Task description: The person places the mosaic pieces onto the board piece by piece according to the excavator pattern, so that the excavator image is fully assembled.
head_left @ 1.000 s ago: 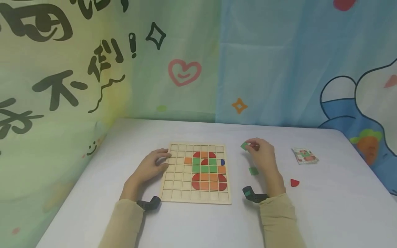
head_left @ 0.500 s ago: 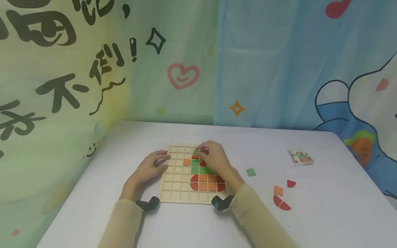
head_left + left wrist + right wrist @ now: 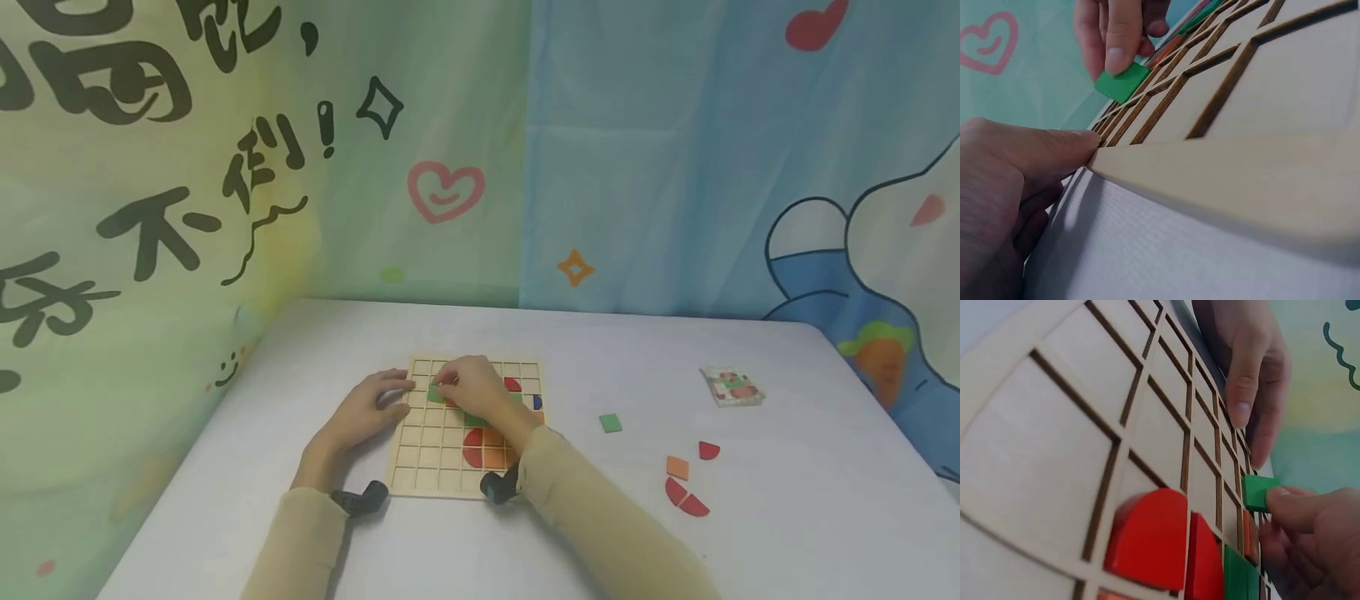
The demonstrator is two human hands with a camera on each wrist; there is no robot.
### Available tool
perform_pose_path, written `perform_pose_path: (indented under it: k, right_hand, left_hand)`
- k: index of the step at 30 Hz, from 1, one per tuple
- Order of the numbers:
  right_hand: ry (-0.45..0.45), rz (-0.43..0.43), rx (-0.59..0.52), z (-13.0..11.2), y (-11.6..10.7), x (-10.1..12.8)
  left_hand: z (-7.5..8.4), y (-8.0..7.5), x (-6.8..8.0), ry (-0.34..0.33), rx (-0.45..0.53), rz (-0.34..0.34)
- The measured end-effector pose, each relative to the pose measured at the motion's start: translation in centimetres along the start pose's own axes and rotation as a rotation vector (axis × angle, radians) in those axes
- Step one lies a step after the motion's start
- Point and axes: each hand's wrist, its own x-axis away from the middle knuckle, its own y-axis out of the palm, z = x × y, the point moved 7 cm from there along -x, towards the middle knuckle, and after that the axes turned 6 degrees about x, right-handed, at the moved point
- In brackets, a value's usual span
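A wooden grid board [image 3: 426, 479] lies on the white table. My left hand [image 3: 365, 410] rests at its left edge, fingers fairly straight and touching the rim. My right hand [image 3: 477, 387] pinches a green square tile [image 3: 1256, 491] between thumb and fingers over the upper left cells. In the left wrist view the green tile [image 3: 1122, 85] tilts close over the grid lines. Red rounded pieces [image 3: 472, 447], orange tiles [image 3: 492, 457] and a small blue piece [image 3: 537, 402] sit in the board's cells. My right hand and forearm hide part of the pattern.
Right of the board lie a loose green tile [image 3: 611, 422], an orange tile [image 3: 677, 467] and several red quarter-round pieces [image 3: 708, 451]. A stack of pattern cards [image 3: 732, 386] stands farther back. A printed curtain [image 3: 450, 250] hangs behind the table [image 3: 600, 350].
My right hand has carried the green tile leftward from the table right of the board, across the board's top, to the upper left cells. The left hand has stayed at the edge.
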Motion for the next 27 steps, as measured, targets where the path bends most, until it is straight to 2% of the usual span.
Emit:
perform_pose_path:
  k: [11, 20, 27]
  right_hand:
    - [0.046, -0.098, 0.139, -0.30, 0.54, -0.20]
    - [0.146, -0.090, 0.175, -0.54, 0.58, -0.13]
    - [0.097, -0.056, 0.185, -0.49, -0.17, 0.53]
  left_hand:
    - [0.28, -0.05, -0.18, 0.015, -0.008, 0.002]
    - [-0.24, -0.11, -0.30, -0.018, 0.007, 0.019]
    - [-0.09, -0.13, -0.05, -0.041, 0.010, 0.017]
